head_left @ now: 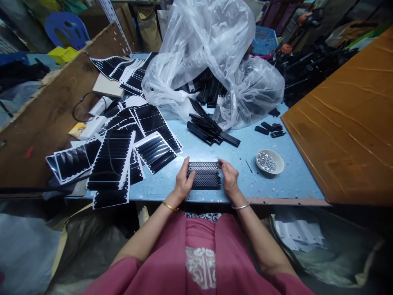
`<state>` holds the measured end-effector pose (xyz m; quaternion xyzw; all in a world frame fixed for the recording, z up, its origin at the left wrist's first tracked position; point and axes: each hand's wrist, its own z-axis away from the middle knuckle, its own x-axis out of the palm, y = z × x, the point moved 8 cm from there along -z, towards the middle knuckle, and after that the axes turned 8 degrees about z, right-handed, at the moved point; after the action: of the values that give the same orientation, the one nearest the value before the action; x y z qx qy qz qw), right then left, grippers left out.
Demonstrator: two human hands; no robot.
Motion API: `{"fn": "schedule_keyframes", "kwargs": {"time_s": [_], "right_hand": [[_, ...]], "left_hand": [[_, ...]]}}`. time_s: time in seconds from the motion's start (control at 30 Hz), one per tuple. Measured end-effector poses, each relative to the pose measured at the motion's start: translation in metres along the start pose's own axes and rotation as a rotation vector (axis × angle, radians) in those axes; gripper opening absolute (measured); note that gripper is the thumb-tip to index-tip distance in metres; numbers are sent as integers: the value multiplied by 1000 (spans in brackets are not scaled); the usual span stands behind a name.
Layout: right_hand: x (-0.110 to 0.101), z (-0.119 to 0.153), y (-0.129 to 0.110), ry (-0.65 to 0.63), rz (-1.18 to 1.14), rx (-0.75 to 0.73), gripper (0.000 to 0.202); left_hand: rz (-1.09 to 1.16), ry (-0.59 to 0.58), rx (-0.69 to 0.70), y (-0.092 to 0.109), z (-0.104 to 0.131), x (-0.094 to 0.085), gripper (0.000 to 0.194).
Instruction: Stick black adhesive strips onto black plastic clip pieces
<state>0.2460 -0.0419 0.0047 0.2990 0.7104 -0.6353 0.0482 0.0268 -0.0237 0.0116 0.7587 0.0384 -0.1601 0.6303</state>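
Several black plastic strips with a mesh-like surface lie side by side in a row near the table's front edge. My left hand grips the left ends of the row, its thumb over the top and its fingers along the side. At the right ends, my right hand is closed with bent fingers against the row. The undersides of the strips are hidden. Right of my hands are a thin dark pin-like tool and a white bowl of small shiny metal pieces.
Sheets of black stickers overlap on the left. Loose black plastic parts spill from a large clear plastic bag at the back. Several small black pieces lie right. A brown board and a wooden panel flank the blue table.
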Motion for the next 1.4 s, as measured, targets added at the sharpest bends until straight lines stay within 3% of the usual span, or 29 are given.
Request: {"fn": "schedule_keyframes", "kwargs": {"time_s": [0.13, 0.27, 0.43, 0.73, 0.9, 0.97, 1.03, 1.13, 1.2, 1.27, 1.3, 1.4], "right_hand": [[10, 5, -10, 76, 37, -82, 45], [17, -12, -5, 129, 41, -78, 46], [20, -39, 6, 148, 47, -31, 45], [15, -26, 7, 137, 16, -33, 44], [14, -29, 22, 118, -162, 124, 45], [2, -30, 25, 123, -164, 151, 45], [-25, -34, 23, 133, 13, 90, 41], [-92, -48, 22, 165, 383, -23, 30], [-144, -58, 33, 200, 504, 12, 26], [-172, -70, 54, 16, 857, 142, 27], [-176, -74, 63, -124, 982, 165, 31], [-165, -80, 79, -425, 1220, 136, 40]], "left_hand": [[11, 179, -6, -9, -8, 7, 52], [37, 252, 53, -12, -27, 8, 47], [53, 245, 106, -8, -46, 10, 47], [98, 228, 71, -12, -34, 9, 47], [186, 258, -22, -22, -35, 3, 48], [223, 262, -40, -25, -36, 0, 49], [263, 273, -60, -28, -37, -3, 49], [351, 284, -96, -36, -39, -7, 48], [408, 276, -104, -39, -41, -7, 47], [422, 268, -102, -40, -42, -6, 46], [410, 270, -101, -39, -42, -6, 46], [363, 286, -106, -37, -40, -7, 46]]}}
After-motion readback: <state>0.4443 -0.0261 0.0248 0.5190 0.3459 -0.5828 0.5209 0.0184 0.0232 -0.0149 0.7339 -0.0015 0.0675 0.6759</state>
